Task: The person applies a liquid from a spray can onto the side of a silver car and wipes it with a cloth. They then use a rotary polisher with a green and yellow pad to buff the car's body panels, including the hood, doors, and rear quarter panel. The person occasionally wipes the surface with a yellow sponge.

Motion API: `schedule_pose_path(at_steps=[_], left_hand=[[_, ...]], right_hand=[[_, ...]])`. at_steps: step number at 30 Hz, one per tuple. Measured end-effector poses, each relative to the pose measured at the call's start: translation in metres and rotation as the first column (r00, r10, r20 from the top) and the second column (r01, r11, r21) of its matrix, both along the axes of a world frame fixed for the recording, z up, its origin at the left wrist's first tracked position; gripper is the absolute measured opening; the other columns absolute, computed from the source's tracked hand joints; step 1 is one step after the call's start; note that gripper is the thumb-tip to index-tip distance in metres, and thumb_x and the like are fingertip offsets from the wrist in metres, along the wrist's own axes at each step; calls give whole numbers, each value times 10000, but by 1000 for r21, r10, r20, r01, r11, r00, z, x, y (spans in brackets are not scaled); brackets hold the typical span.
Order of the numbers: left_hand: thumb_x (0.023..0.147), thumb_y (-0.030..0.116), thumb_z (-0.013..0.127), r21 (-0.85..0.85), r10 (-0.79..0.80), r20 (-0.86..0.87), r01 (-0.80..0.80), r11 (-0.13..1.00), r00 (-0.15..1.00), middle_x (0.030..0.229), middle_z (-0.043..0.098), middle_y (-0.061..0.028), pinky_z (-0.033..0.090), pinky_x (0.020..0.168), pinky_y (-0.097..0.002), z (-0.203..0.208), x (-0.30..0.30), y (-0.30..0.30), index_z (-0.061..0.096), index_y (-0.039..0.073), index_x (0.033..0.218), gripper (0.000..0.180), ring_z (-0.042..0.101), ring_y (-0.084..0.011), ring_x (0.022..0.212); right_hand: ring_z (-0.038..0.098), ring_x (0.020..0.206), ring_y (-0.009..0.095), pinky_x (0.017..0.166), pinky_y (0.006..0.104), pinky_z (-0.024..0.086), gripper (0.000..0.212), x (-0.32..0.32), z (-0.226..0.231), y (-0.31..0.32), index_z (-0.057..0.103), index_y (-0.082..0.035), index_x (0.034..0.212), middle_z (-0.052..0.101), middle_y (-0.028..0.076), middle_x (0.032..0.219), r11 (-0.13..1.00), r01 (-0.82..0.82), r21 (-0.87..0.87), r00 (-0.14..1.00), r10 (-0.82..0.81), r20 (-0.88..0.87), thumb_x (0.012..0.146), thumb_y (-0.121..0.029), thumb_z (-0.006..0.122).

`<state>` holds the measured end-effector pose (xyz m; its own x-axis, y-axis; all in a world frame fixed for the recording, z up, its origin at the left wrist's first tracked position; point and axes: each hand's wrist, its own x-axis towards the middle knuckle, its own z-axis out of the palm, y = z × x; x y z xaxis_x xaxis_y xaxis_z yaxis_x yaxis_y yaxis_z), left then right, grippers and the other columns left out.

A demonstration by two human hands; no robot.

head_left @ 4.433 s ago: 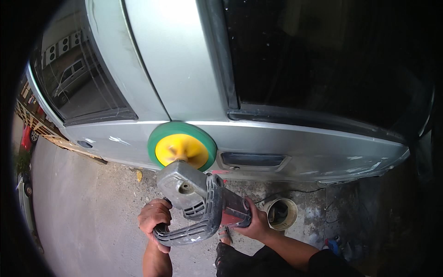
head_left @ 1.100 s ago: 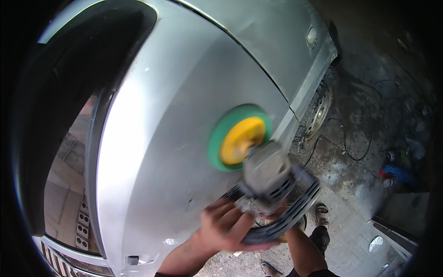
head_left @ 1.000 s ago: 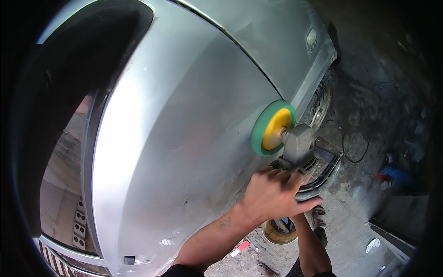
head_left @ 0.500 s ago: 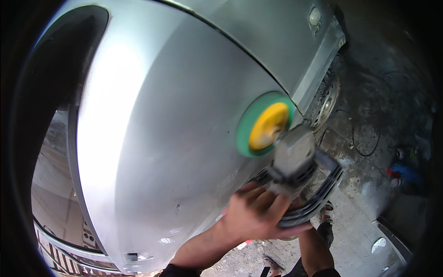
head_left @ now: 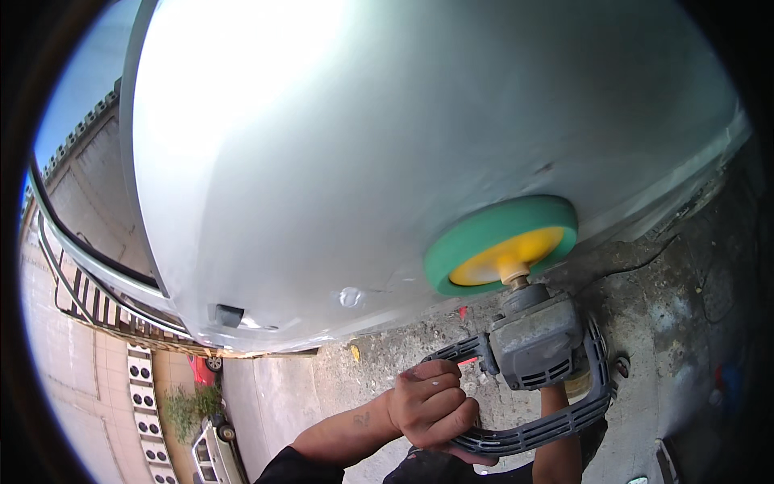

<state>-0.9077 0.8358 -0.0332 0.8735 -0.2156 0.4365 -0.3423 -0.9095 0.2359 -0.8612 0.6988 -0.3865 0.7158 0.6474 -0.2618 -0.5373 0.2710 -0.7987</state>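
Note:
A polisher [head_left: 536, 339] with a dark grey body and a loop handle [head_left: 592, 387] is in front of me. Its round green foam pad [head_left: 504, 222], with a yellow middle, lies against the lower part of a silver car panel [head_left: 339, 185]; the yellow part looks blurred. My left hand [head_left: 435, 406] is closed around the left side of the loop handle. From the lower edge my right forearm [head_left: 558, 460] reaches up behind the polisher; the machine hides that hand and its fingers. A pale spot [head_left: 350, 298] marks the panel left of the pad.
A dark cord [head_left: 633, 269] runs over the stained concrete floor [head_left: 322, 387] at the right. A square dark fitting [head_left: 226, 315] sits on the panel at lower left. Beyond it are a railing [head_left: 81, 294], a plant [head_left: 193, 411] and a parked pale vehicle [head_left: 216, 452].
The view has swung along the car; the door seam and wheel have left it, and parked vehicles now show at lower left. The pad is lower and further right in view. My left hand still grips the handle.

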Motion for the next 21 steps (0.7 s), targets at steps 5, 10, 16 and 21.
schedule_pose_path(at_steps=[5,10,16,21], left_hand=[[845,549,764,-50,-19,76,23,999,997,651,439,-34,514,625,-360,-14,-109,56,606,-15,823,586,517,-218,547],[810,611,762,-120,83,88,-73,990,993,663,451,-49,547,681,-385,-22,-187,80,607,-10,835,640,569,-255,601],[825,641,755,-227,115,201,-68,971,973,662,459,-50,549,670,-395,2,-223,93,604,-25,845,683,549,-257,570],[897,597,728,-326,181,320,-72,943,930,656,554,-75,569,655,-399,27,-242,96,605,-18,799,634,593,-257,572]], right_hand=[[713,950,305,839,417,579,880,-42,12,34,511,-18,1395,712,142,1062,994,-90,-66,988,97,117,655,-258,922],[717,943,315,836,421,582,906,-74,24,45,509,-14,1400,714,148,1055,979,-135,-152,957,168,236,638,-263,930],[722,935,325,832,426,585,937,-87,61,53,507,-8,1406,717,155,1048,958,-149,-243,871,244,427,618,-269,940],[726,928,334,829,430,587,963,-85,123,56,505,-4,1412,719,161,1042,945,-120,-304,723,293,625,601,-274,949]])
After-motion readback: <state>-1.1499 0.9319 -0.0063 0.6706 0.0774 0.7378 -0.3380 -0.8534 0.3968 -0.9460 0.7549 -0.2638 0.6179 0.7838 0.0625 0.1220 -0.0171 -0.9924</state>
